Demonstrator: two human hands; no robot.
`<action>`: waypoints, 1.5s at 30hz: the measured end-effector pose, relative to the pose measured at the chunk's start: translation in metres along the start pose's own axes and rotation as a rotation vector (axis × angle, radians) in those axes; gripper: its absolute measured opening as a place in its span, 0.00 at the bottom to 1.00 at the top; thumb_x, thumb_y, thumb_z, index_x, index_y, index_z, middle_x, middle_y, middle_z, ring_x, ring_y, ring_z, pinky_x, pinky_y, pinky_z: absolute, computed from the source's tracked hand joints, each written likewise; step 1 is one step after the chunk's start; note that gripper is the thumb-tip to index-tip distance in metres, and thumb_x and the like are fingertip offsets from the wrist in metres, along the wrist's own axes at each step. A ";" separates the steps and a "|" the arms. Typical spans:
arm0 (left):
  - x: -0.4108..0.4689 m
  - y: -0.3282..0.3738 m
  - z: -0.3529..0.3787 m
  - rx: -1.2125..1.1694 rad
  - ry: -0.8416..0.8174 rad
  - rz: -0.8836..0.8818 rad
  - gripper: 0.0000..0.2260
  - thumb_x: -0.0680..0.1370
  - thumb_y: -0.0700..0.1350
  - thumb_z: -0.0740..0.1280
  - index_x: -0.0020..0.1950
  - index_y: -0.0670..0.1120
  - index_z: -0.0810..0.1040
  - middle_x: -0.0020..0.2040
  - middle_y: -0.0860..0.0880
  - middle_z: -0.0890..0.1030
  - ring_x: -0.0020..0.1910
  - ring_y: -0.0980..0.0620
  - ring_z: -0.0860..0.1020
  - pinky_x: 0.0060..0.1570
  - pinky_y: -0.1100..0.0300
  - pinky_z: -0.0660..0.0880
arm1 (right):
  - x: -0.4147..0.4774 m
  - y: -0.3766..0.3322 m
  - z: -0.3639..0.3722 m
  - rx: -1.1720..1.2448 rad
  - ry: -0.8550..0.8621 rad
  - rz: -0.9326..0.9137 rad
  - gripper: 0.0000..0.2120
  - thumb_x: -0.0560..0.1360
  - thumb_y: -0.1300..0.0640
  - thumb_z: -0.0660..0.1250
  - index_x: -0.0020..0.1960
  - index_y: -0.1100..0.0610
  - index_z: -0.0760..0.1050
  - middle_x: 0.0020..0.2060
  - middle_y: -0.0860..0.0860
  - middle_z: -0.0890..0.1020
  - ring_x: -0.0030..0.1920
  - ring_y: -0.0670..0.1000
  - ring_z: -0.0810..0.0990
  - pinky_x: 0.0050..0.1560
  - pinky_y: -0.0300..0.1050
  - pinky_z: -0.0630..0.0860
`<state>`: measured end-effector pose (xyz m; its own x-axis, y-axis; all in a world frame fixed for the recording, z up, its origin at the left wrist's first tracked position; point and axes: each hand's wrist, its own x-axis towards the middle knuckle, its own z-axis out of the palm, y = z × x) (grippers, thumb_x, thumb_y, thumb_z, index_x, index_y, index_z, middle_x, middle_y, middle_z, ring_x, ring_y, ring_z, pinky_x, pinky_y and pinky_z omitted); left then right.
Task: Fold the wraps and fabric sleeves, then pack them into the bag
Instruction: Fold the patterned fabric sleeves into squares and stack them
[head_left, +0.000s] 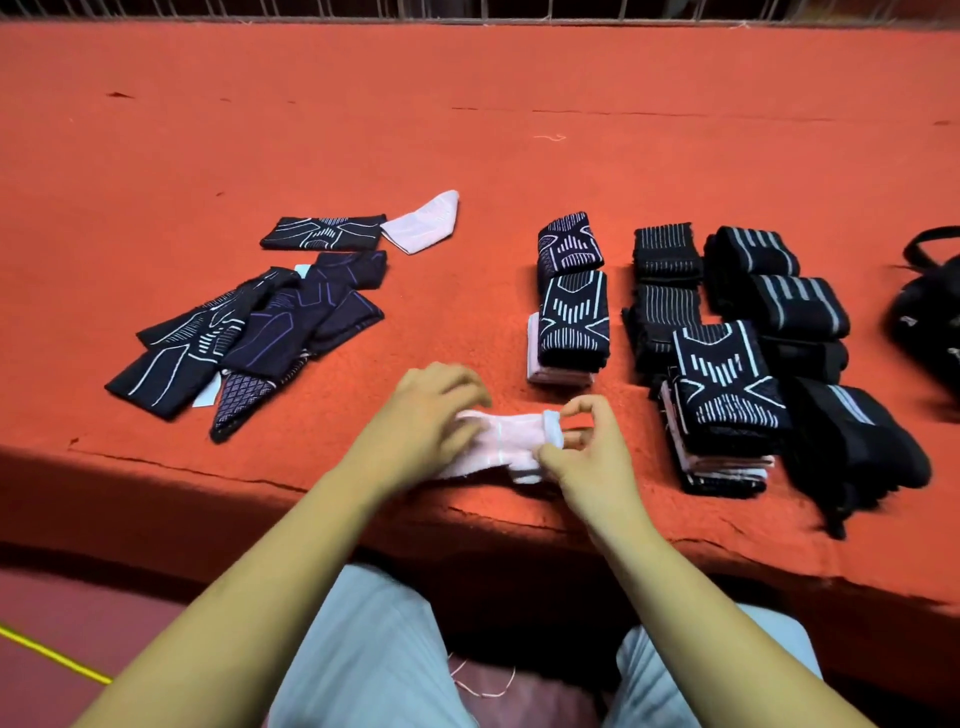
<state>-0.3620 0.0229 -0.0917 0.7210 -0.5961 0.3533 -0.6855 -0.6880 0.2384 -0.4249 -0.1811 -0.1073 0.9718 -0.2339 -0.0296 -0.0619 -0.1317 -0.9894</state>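
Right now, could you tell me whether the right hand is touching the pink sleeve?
Touching. The head view shows the right hand pinching the rolled end of the pink sleeve, with no gap between them.

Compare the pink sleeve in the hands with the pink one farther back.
Left hand and right hand hold the near pink sleeve; the far pink sleeve lies untouched. The near one is by the table edge; the far one beside a dark sleeve. Both are pale pink.

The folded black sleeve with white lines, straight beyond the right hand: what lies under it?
Folded pale pink fabric peeks out below the black patterned sleeve. How many pieces it hides cannot be seen.
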 end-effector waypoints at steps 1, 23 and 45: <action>-0.005 0.002 0.006 -0.059 -0.102 0.055 0.16 0.77 0.56 0.65 0.58 0.49 0.80 0.60 0.52 0.79 0.59 0.51 0.75 0.60 0.56 0.68 | 0.001 0.003 -0.004 -0.148 -0.023 -0.096 0.20 0.67 0.70 0.68 0.49 0.48 0.70 0.36 0.54 0.79 0.30 0.50 0.75 0.34 0.48 0.74; -0.025 -0.015 0.016 -0.145 -0.038 -0.100 0.10 0.79 0.47 0.63 0.56 0.52 0.82 0.53 0.53 0.85 0.54 0.51 0.82 0.53 0.55 0.76 | 0.008 -0.002 -0.016 -0.717 -0.225 -0.706 0.05 0.72 0.50 0.67 0.44 0.49 0.81 0.50 0.47 0.76 0.56 0.52 0.74 0.56 0.51 0.67; 0.003 -0.024 0.010 0.017 -0.167 -0.071 0.11 0.75 0.52 0.64 0.54 0.53 0.80 0.51 0.53 0.78 0.52 0.49 0.76 0.53 0.49 0.68 | 0.018 0.005 -0.019 -0.415 -0.250 -0.097 0.14 0.76 0.71 0.62 0.48 0.58 0.83 0.43 0.48 0.84 0.45 0.42 0.80 0.47 0.31 0.71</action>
<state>-0.3426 0.0331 -0.1058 0.7755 -0.6051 0.1802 -0.6312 -0.7369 0.2419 -0.4119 -0.2045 -0.1098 0.9993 0.0294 -0.0239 -0.0049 -0.5255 -0.8508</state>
